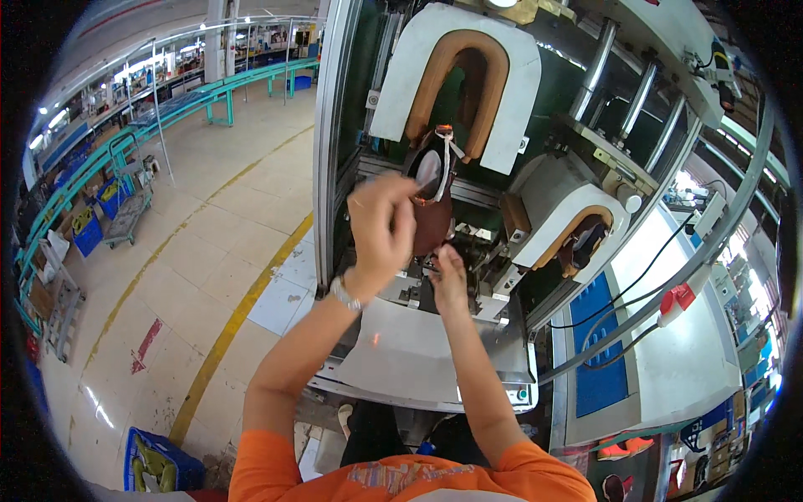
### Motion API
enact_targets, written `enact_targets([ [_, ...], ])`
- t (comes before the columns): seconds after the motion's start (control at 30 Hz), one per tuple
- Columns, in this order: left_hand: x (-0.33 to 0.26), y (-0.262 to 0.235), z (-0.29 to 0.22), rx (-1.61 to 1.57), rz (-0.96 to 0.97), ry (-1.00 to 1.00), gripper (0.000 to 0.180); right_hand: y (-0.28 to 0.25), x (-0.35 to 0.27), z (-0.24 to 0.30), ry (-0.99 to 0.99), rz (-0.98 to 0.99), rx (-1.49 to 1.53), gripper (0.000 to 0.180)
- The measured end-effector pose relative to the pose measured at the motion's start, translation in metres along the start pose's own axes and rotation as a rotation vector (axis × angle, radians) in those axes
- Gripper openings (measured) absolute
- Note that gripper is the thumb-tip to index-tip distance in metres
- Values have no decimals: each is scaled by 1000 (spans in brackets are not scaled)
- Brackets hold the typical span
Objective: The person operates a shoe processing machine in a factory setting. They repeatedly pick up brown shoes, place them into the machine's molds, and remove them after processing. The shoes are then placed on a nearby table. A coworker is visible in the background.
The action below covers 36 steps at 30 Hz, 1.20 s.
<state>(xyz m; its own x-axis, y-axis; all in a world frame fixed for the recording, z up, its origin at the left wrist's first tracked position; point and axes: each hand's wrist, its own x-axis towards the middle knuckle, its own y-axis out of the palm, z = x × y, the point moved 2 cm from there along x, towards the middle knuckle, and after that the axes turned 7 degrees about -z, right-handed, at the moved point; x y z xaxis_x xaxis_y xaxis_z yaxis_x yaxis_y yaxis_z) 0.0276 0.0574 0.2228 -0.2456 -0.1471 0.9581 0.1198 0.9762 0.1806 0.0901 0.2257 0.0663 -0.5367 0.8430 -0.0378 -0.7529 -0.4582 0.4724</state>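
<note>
A dark shoe upper point(433, 167) with a pale lining, white lace and orange trim stands in front of a machine, below a tan U-shaped pad point(495, 79). Its reddish-brown lower part point(435, 224) hangs between my hands. My left hand point(382, 227), a little blurred, is closed, with curled fingers at the upper's left edge. Low on the brown part, my right hand point(450, 274) pinches its lower edge between thumb and fingers. The left fingertips are partly hidden.
To the right, a second tan U-shaped pad point(577, 230) has a dark piece in it. The machine's white front ledge point(401, 343) lies under my forearms. A grey hose point(711, 259) curves past on the right. A blue crate point(159, 460) stands on the floor at lower left.
</note>
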Motion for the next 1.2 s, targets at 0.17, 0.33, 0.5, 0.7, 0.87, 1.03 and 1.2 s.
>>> enact_targets([
  [0.17,17,-4,-32,377,436,117,21,40,8,-24,251,499,565,42],
  [0.33,-3,6,-30,549,578,165,28,43,50,-59,320,472,568,37],
  [0.5,-25,4,-22,573,596,151,36,41,73,-56,284,493,563,33],
  [0.7,-27,-1,-15,552,624,115,40,49,58,-53,203,448,582,26],
  [0.87,-27,-5,-10,504,632,44,41,40,60,-60,147,381,641,23],
  [1.03,-27,0,-10,517,617,74,41,48,60,-69,160,311,718,18],
  [1.2,-26,1,-8,530,653,99,41,55,53,-66,189,287,712,16],
])
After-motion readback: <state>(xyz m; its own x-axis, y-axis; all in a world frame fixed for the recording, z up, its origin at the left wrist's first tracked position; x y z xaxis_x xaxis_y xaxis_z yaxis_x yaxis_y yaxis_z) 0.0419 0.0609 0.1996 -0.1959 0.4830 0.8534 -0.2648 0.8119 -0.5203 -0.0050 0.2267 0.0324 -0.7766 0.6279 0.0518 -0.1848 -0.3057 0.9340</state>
